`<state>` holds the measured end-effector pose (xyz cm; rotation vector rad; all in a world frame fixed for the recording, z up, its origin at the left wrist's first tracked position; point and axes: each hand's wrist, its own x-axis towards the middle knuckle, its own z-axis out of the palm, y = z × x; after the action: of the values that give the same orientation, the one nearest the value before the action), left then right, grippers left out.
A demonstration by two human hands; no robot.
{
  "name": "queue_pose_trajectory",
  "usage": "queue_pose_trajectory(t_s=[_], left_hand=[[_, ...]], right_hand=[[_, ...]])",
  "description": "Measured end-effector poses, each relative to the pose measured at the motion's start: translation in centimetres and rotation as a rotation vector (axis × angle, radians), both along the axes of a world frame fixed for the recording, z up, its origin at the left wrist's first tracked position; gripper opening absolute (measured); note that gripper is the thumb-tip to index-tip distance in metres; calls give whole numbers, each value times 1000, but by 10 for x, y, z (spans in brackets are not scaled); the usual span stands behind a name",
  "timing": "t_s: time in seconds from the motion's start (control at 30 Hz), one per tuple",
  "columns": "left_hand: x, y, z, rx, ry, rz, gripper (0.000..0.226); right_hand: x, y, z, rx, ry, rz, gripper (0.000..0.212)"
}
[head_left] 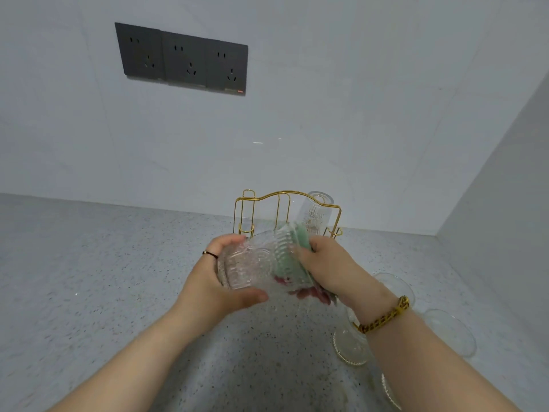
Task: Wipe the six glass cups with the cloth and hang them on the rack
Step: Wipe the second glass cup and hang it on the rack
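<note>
Speckled grey table [89,278] at frame centre: left hand [214,278] grips a glass cup [252,263], right hand [332,269] clamps the cloth [292,260] inside; one cup [315,215] hangs on the rack [285,209], others [445,331] remain unwiped lower right.

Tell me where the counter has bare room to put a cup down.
The counter is bare left of the gold rack and the left hand. It is crowded at the right, where glass cups stand beside the right hand.

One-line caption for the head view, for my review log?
Left hand holds a ribbed glass cup while right hand wipes it with a green cloth; one cup hangs on the gold rack.
</note>
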<state>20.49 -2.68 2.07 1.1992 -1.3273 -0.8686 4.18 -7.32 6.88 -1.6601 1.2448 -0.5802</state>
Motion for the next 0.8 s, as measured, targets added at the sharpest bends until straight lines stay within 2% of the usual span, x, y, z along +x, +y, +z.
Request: queue_pose_trajectory(t_s=[0.03, 0.1, 0.17, 0.23, 0.27, 0.33, 0.4, 0.47, 0.57, 0.63, 0.7, 0.77, 0.8], left_hand=[[-3, 1, 1, -36, -58, 52, 78], [-3, 0, -5, -62, -122, 49, 79], [6, -6, -10, 2, -38, -74, 78], [17, -11, -9, 106, 27, -275, 85], [21, -12, -7, 161, -27, -365, 90], [25, -11, -3, 235, -247, -467, 81], [21, -10, -2, 192, -432, -429, 70], [12, -6, -2, 112, -479, -275, 69], [0, -2, -10, -48, -416, 65, 77], [-2, -5, -21, -171, -433, 231, 86], [-4, -4, -26, -268, -455, 243, 88], [-2, -2, -23, -236, -404, 171, 87], [1, -3, -20, -154, -350, 130, 86]], right_hand=[[-2, 1, -3, 153, -111, -1, 27], [-4, 1, -10, 198, -159, 0, 25], [-4, -1, -11, -5, -49, -23, 20], [-3, -2, -5, -308, 173, 2, 17], [-3, -2, -2, -415, 258, 44, 16], [-1, 0, 3, -545, 375, 166, 16], [1, 1, 4, -597, 413, 243, 14], [4, -1, 3, -615, 393, 207, 14], [8, -4, -1, -519, 427, 27, 27], [9, -4, -6, -245, 290, -3, 33], [7, -3, -12, -15, 108, 9, 31], [6, -4, -15, -57, 115, -3, 28], [6, -5, -16, -135, 173, -11, 29]])
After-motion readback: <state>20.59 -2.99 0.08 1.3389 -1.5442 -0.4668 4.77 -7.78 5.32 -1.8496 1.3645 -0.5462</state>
